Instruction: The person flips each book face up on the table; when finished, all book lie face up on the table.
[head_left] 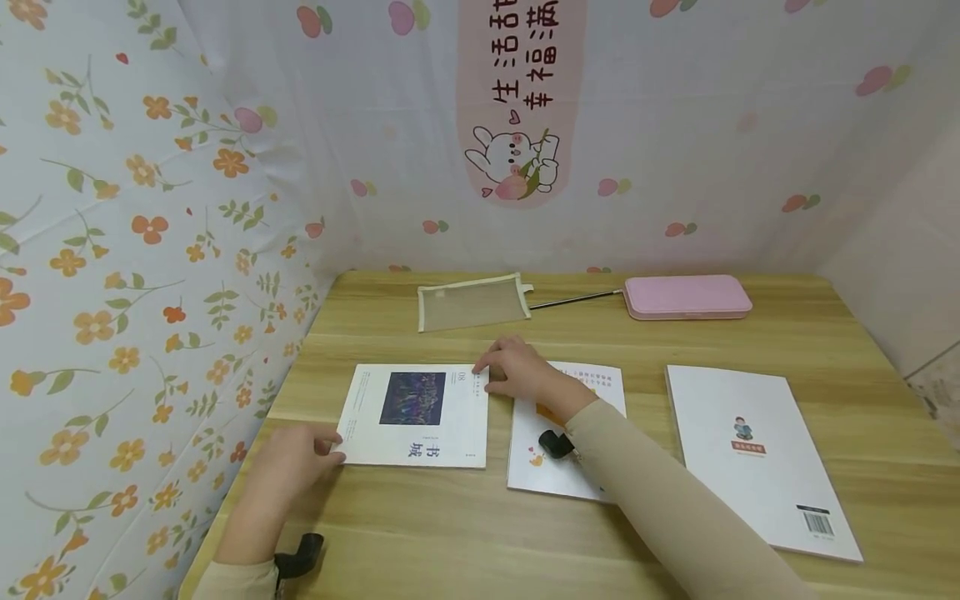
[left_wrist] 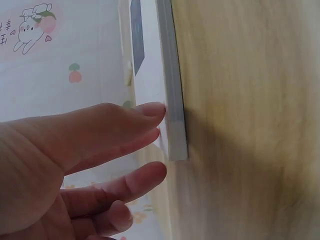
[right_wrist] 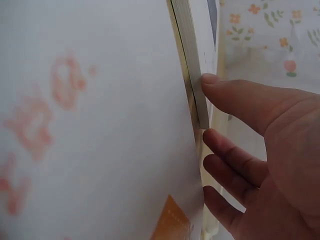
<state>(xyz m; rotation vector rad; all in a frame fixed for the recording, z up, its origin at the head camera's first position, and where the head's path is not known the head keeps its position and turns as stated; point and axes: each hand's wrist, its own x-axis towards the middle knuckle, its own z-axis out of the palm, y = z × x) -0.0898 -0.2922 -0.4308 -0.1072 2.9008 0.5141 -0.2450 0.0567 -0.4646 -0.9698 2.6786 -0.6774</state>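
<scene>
A white book with a dark picture and blue characters on its cover lies flat on the wooden table. My left hand is at its left edge, and in the left wrist view the thumb meets the edge of the cover. At the far right corner of the book is my right hand. Its thumb touches the page edge, while the other fingers extend loosely past the corner. Under my right forearm lies a second white book with orange print, partly hidden by the sleeve.
Farther right lies another white book, with a small cartoon figure and a barcode. Along the back are a cream mesh pouch, a thin dark rod and a pink case. Printed cloth hangs behind the table.
</scene>
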